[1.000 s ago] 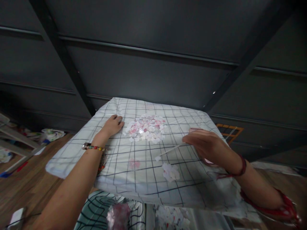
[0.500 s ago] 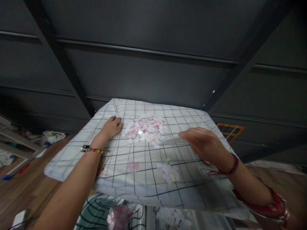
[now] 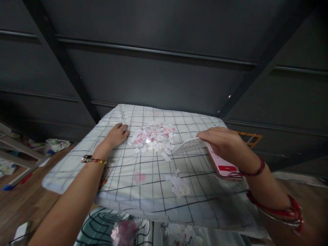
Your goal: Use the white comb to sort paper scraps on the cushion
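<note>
My left hand (image 3: 117,134) rests palm down on the white checked cloth (image 3: 115,177), fingers loosely apart, just left of a heap of white and pink paper scraps (image 3: 153,138). It holds nothing. My right hand (image 3: 220,140) grips a thin white slotted blade (image 3: 188,145), much like a spatula; its handle is hidden in the fingers. The blade's tip points left and down, close to the heap's right edge. Beneath my right wrist lies a pink phone (image 3: 221,164), partly covered. A smaller pile of scraps (image 3: 180,186) sits nearer me.
A dark panelled wall (image 3: 153,82) stands behind the table. Below its front edge are a crumpled pink bundle (image 3: 124,232) on patterned green cloth and a clear container of paper scraps (image 3: 181,234). An orange frame (image 3: 249,138) leans at the right.
My right hand has shifted slightly right and up with the white blade, whose slots now show. The pink phone has come into sight beneath it. My left hand stays on the cloth.
</note>
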Available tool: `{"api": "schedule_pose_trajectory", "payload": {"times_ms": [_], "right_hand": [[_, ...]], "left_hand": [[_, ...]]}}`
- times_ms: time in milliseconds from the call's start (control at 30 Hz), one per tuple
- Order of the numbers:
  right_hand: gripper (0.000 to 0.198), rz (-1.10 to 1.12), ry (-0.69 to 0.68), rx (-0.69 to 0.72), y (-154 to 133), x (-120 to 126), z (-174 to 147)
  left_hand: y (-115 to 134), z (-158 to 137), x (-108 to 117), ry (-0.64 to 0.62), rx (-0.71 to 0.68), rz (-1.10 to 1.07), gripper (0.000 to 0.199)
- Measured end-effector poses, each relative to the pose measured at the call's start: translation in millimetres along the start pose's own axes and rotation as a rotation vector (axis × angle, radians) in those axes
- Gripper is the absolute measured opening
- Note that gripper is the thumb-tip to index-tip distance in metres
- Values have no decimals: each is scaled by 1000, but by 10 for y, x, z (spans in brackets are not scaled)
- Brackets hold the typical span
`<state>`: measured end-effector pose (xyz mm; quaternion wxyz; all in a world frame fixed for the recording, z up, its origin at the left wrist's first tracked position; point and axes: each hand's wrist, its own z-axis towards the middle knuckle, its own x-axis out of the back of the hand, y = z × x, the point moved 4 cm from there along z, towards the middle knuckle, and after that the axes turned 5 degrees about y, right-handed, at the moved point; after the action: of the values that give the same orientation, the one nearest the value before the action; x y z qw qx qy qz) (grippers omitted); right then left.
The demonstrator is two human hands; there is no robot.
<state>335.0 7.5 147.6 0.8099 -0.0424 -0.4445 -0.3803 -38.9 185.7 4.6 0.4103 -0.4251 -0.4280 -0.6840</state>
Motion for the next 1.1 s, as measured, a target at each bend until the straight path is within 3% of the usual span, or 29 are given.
{"api": "schedule_pose_trajectory", "payload": {"times_ms": [267,533,700,900,1100], "right_hand": [[33,125,-8,-41,96,-67,-83],[36,56,24,6,103,14,-205],[33,114,50,27,-82,-43,-95],[32,188,173,51,-334,-50,36],[33,88,125,-39,-31,109,-153]], "left_hand": [[25,2,31,-29,23,11,49],[25,32,7,-84,36,46,59],[49,19,28,-73,45,46,58],[70,-7,49,-47,19,14,54],[75,-14,54,-42,18,19,51]]}}
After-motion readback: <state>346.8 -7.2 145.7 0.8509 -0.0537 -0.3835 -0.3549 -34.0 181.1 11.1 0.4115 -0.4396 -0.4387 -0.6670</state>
